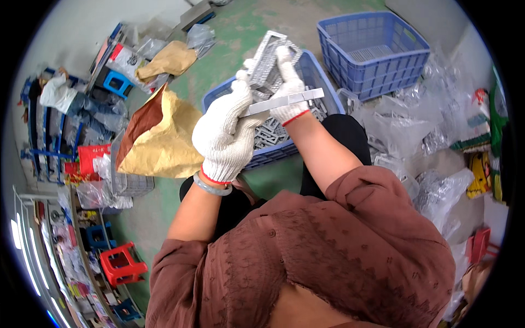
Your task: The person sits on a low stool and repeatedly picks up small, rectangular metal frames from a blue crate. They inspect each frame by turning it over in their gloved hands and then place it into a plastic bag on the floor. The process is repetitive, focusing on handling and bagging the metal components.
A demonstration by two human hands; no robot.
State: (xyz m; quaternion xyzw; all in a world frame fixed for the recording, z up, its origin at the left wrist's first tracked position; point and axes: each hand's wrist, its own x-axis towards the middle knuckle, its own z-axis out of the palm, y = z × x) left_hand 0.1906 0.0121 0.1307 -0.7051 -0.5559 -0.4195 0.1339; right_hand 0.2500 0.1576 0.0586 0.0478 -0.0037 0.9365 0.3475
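Gray frame (270, 68), lattice-sided and open, up in both gloved hands, over far edge of near basket (280, 153) as seen from above; height above rim can't be told. Left hand (221, 128) closed round the left end of a flat gray bar (287, 102), its upper fingers against the frame's left side. Right hand (289, 87) holds the frame's right side, fingertips up around its inner wall; lower part of that grip is behind the bar, so exact contact unclear. Bar slants across in front of right glove, free end out toward basket's right corner. Whether bar and frame touch: can't tell. Loose gray parts (268, 136) heaped in the basket below, seen mostly along its near edge and right side.

Doing it well, as judged: right hand should carry the frame's weight, as left is busy with two pieces. Pinch bar firmly, knit gloves may slip on smooth faces. Have the bar's free end clear of the lattice so it doesn't snag or scratch. Stay over basket, inside its edges, so a drop lands on the heap, not the floor. Tilt frame toward the eyes to check inner walls. Paper sack (169, 139) sits just beside basket's left corner; mind left elbow there.
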